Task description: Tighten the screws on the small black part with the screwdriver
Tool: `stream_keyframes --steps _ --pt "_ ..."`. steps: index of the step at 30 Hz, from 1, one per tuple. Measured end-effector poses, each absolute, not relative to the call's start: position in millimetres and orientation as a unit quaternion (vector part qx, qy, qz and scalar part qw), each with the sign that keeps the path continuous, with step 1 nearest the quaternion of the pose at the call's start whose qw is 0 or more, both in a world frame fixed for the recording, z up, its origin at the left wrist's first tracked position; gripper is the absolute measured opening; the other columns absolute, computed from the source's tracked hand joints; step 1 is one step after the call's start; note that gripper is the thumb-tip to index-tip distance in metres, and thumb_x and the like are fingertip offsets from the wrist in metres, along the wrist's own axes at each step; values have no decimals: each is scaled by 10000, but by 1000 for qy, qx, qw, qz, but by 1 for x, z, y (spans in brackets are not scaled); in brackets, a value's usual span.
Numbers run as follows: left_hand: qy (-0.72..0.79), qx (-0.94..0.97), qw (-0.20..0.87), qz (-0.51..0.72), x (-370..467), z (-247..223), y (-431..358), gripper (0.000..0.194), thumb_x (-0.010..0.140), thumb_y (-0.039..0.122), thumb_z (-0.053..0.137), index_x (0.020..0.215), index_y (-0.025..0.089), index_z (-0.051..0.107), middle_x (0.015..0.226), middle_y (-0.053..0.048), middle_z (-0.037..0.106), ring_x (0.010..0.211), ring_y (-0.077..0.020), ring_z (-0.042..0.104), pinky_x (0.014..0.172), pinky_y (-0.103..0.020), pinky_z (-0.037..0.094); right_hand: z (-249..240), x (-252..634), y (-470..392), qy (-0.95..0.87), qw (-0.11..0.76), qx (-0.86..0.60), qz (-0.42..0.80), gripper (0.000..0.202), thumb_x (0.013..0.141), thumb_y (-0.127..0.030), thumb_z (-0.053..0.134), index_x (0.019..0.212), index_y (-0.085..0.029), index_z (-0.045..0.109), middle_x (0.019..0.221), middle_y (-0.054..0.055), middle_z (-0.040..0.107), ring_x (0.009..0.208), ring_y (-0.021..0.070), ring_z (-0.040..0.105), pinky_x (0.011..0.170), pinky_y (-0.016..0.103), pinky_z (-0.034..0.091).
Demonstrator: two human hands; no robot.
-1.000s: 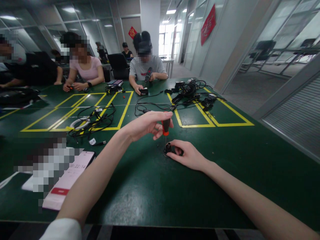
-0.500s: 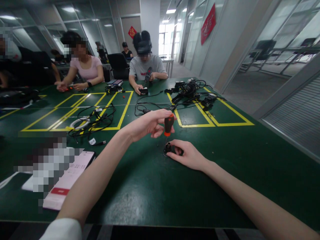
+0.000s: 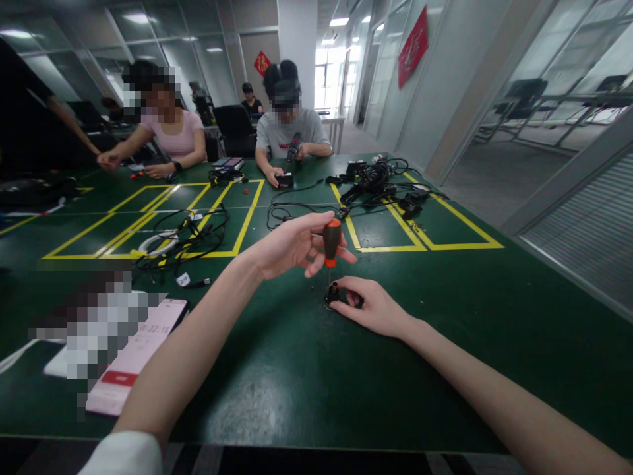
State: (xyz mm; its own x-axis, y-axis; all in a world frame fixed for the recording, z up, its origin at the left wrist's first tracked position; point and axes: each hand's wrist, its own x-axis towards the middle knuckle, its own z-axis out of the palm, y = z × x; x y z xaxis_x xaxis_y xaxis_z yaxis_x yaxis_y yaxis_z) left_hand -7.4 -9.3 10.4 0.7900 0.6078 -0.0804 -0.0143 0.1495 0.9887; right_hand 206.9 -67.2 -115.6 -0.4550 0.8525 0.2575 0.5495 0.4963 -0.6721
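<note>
My left hand [image 3: 309, 247] has its fingers round a screwdriver [image 3: 331, 243] with a dark and orange handle. The screwdriver stands nearly upright, its thin shaft reaching down to a small dark round part [image 3: 331, 297] on the green table [image 3: 277, 369]. My right hand [image 3: 373, 303] grips that part from the right between thumb and fingers. Where exactly the tip meets the part is too small to tell.
Black cables [image 3: 376, 181] lie tangled at the back right, more cables [image 3: 212, 234] at the left. Yellow tape [image 3: 247, 221] marks the table. A phone [image 3: 143, 349] lies front left. Two people work across the table; a dark-clothed figure is far left.
My left fingers have shifted on the screwdriver, with more of them spread to its right; the handle stands slightly further left. A person at the far left has moved.
</note>
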Motion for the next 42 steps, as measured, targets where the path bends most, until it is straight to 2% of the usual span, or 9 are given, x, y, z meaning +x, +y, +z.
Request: stream_keyframes --steps 8,11,16,19,23,29,32,38,42 --pt "264 636 684 239 -7 14 -18 548 807 579 784 1126 149 669 860 -41 668 556 -71 453 443 -190 271 -118 207 -66 -817 296 -431 244 226 937 -350 672 1070 -169 698 793 15 658 613 136 554 585 254 422" --pt "273 649 671 234 -7 14 -18 531 815 603 765 1062 135 719 796 -22 608 570 -71 425 447 -195 220 -118 207 -66 -818 295 -430 243 227 940 -353 671 1072 -169 697 809 19 669 617 135 557 589 255 426" --pt "262 634 693 221 -9 11 -13 583 849 696 652 888 117 711 955 -105 721 567 -83 481 461 -222 334 -117 207 -67 -818 297 -428 245 221 941 -356 674 1062 -172 697 813 22 669 618 136 560 589 254 428" --pt "254 624 707 216 -9 12 -12 541 862 650 631 876 114 700 1040 -154 763 557 -95 512 481 -244 390 -117 207 -67 -819 295 -427 245 213 944 -354 672 1055 -175 695 806 18 663 615 135 554 589 254 426" --pt "256 622 709 213 -8 15 -14 458 831 569 690 871 112 689 902 -129 754 543 -90 484 461 -232 338 -117 207 -67 -817 295 -432 242 205 939 -340 681 1052 -170 692 776 7 638 607 135 551 585 254 419" --pt "260 641 680 241 -7 15 -18 493 775 570 783 1004 140 703 820 -30 633 587 -81 451 464 -203 259 -115 207 -67 -821 295 -427 239 183 937 -326 679 1036 -172 693 786 6 642 606 130 546 578 251 411" --pt "271 649 671 234 -8 14 -17 496 798 604 751 935 129 708 810 -41 631 577 -78 424 463 -208 246 -115 206 -67 -819 297 -426 243 194 940 -330 676 1044 -167 691 796 10 644 614 132 554 580 252 414" --pt "271 623 700 219 -9 14 -14 546 867 656 592 878 119 684 994 -151 761 552 -94 484 477 -246 339 -116 207 -67 -814 298 -428 256 203 941 -353 661 1033 -173 678 801 16 645 614 136 548 585 256 418" --pt "262 629 701 213 -9 15 -14 495 840 606 689 912 117 686 906 -118 742 552 -86 477 473 -226 317 -115 207 -67 -814 293 -432 254 221 937 -366 662 1042 -172 680 796 18 647 617 143 554 590 265 424"
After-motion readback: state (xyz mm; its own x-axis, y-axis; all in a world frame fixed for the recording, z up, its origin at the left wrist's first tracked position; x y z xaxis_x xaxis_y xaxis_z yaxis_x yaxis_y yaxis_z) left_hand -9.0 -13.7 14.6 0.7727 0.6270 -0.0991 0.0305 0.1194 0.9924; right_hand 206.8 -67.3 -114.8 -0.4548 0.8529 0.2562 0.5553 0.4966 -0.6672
